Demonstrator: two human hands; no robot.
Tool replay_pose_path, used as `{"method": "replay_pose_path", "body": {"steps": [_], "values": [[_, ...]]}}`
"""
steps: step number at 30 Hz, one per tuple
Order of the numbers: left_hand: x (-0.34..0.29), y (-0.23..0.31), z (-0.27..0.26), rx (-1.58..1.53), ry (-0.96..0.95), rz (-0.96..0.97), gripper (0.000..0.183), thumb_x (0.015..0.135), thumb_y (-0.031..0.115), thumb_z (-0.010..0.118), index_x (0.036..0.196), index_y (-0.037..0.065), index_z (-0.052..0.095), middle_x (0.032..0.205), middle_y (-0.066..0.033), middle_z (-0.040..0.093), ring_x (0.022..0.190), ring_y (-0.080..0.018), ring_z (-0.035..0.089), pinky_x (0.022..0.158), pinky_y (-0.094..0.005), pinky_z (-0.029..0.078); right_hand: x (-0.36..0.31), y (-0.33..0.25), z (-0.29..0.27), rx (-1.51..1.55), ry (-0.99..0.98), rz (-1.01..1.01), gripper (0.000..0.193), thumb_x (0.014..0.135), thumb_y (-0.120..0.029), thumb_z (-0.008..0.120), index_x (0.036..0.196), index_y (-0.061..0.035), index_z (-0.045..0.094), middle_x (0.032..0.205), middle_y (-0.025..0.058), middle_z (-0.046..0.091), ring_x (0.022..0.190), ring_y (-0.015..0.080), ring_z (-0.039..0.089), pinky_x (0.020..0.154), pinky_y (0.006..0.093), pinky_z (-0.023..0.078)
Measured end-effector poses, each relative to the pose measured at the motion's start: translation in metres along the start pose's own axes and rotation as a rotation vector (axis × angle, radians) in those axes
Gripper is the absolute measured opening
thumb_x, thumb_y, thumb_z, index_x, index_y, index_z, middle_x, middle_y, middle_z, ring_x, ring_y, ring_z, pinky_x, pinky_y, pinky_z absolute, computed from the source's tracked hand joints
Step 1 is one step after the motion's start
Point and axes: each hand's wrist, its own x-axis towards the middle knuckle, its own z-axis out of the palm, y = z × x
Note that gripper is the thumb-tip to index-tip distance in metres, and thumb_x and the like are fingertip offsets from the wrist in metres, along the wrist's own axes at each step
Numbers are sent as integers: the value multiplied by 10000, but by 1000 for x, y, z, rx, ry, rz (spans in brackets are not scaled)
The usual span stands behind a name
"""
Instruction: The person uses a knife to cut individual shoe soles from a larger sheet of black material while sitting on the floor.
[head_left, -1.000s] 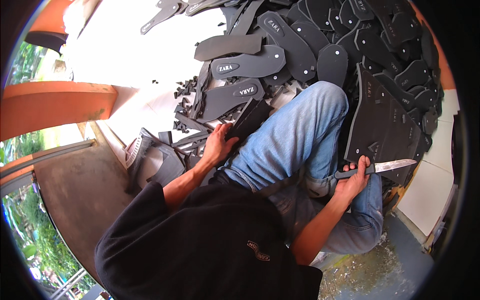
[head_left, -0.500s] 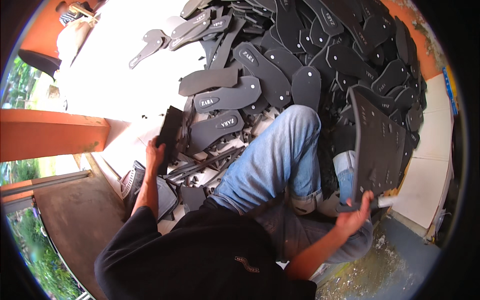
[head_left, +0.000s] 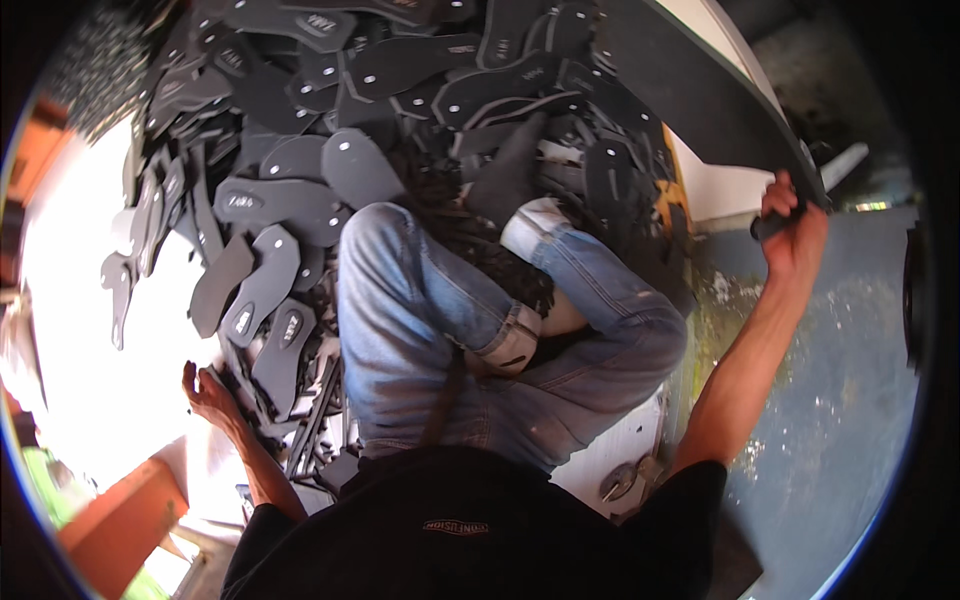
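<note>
My right hand (head_left: 797, 232) is closed round the near end of a large dark sheet (head_left: 700, 95), raised at the upper right. The same fist grips a knife (head_left: 845, 170), its dark handle end showing below the fingers and its pale blade beyond the sheet. At the lower left my left hand (head_left: 208, 393) hangs with nothing seen in it, fingers apart and slightly bent. Near it lie dark shoe insoles (head_left: 283, 345), each with a small oval label. A big heap of similar insoles (head_left: 415, 65) spreads in front of my legs.
I sit with my legs (head_left: 400, 310) folded in jeans. Thin dark offcut strips (head_left: 315, 430) lie beside my left leg. At the right is a stained blue-grey floor (head_left: 820, 400). An orange beam (head_left: 125, 525) stands at the lower left, and a round metal object (head_left: 620, 483) by my right hip.
My left hand has let go of the dark piece it held. My right hand has swung the sheet and knife up and outward. The view has turned right.
</note>
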Motion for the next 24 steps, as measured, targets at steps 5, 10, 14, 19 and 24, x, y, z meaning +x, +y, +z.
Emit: {"method": "replay_pose_path", "body": {"steps": [5, 10, 14, 19, 24], "values": [[-33, 139, 89, -670, -485, -39, 280, 902, 167, 532, 1111, -14, 576, 944, -115, 639, 832, -164, 617, 700, -278, 495, 3, 6, 17, 108, -53, 22, 261, 935, -112, 407, 1082, 103, 432, 885, 190, 531, 652, 142, 467, 564, 244, 433], [-95, 260, 144, -1142, -1237, -398, 573, 928, 428, 450, 1253, -43, 435, 1047, -157, 598, 902, -228, 605, 773, -320, 485, -26, 76, 76, -353, 158, 146, 182, 859, -156, 597, 939, 0, 550, 728, 110, 596, 501, 92, 469, 446, 220, 400], [-129, 309, 183, -1369, -1511, -794, 765, 894, 544, 408, 1376, -21, 220, 1223, -182, 486, 1020, -282, 552, 864, -370, 449, -73, 60, 71, -720, 45, 248, 227, 864, -197, 604, 1008, -26, 567, 625, 28, 530, 480, 69, 436, 435, 200, 362], [-129, 306, 223, -1259, -1477, -772, 500, 881, 495, 475, 1182, 97, 501, 1097, -56, 605, 994, -192, 588, 782, -343, 493, -110, 47, -55, -902, 326, 120, 223, 865, -238, 602, 969, -41, 586, 622, 4, 518, 478, 57, 427, 435, 204, 357], [-106, 300, 236, -1208, -1495, -598, 458, 909, 449, 451, 1194, 95, 502, 1124, -58, 604, 967, -189, 619, 717, -310, 546, -163, 123, -188, -969, 561, 307, 242, 846, -310, 614, 868, -70, 586, 654, 0, 543, 490, 60, 473, 423, 221, 366]]}}
